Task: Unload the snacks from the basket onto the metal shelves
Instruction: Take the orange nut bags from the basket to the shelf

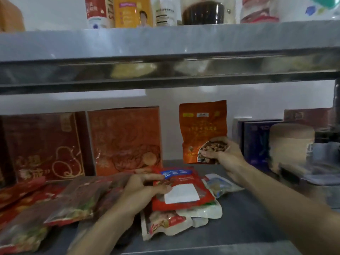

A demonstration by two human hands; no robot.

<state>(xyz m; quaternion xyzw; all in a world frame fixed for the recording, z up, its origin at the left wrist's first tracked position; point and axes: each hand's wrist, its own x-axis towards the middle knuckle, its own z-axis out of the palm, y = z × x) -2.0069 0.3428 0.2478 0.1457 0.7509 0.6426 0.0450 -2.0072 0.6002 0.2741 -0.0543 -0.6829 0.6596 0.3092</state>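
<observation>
Gripping the lower right corner of an orange pouch [202, 126], the right hand [226, 157] holds it upright at about one o'clock from the middle of my view, close to the white back wall. The pouch is glossy foil, rectangular, with a clear window through which I see brown nut-like pieces. The left hand [139, 192] pinches the left edge of a red pouch [182, 196], thumb on its blue band. That pouch is shiny plastic with a white square label and lies flat on a heap of pale packets [202, 210] near six o'clock. All of this rests on the lower shelf [248, 227], a dull grey sheet of metal. At nine o'clock I see crinkled red packets [79, 199] overlapping, and behind them two flat red boxes [125, 140] standing on edge. At three o'clock stand dark blue boxes [257, 142] and a round beige jar [290, 144]. The upper shelf [165, 45], brushed metal, carries bottles [132, 11] at twelve o'clock.
</observation>
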